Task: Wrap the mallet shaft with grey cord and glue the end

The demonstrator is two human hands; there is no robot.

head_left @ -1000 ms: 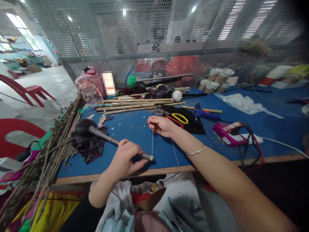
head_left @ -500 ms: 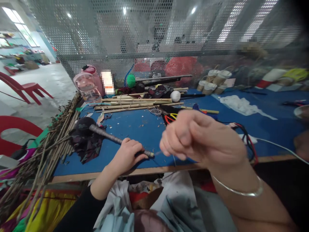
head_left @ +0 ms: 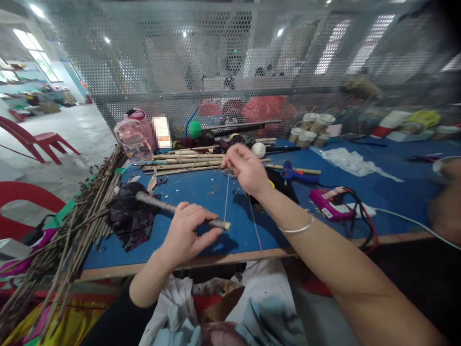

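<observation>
My left hand (head_left: 192, 228) is closed around a stick (head_left: 162, 203) wrapped in grey cord, near its bare, pale end. At the stick's far end sits a round head covered in dark patterned cloth (head_left: 129, 211), which hangs down onto the blue table. Above the table, my right hand (head_left: 247, 168) pinches a thin grey cord (head_left: 226, 197). That cord runs taut down to the stick's bare end. Another length of cord (head_left: 255, 223) hangs below my right forearm and over the table edge.
Thin bamboo sticks (head_left: 187, 166) lie across the back, beside a white ball (head_left: 258, 150). To the right are a blue glue gun (head_left: 298, 175) and a purple power strip (head_left: 329, 204). Dry twigs (head_left: 90, 206) line the left edge. Another person's hand (head_left: 446, 202) shows at far right.
My right hand has moved away from me, left and up over the table, drawing the cord taut. My left hand stays on the stick.
</observation>
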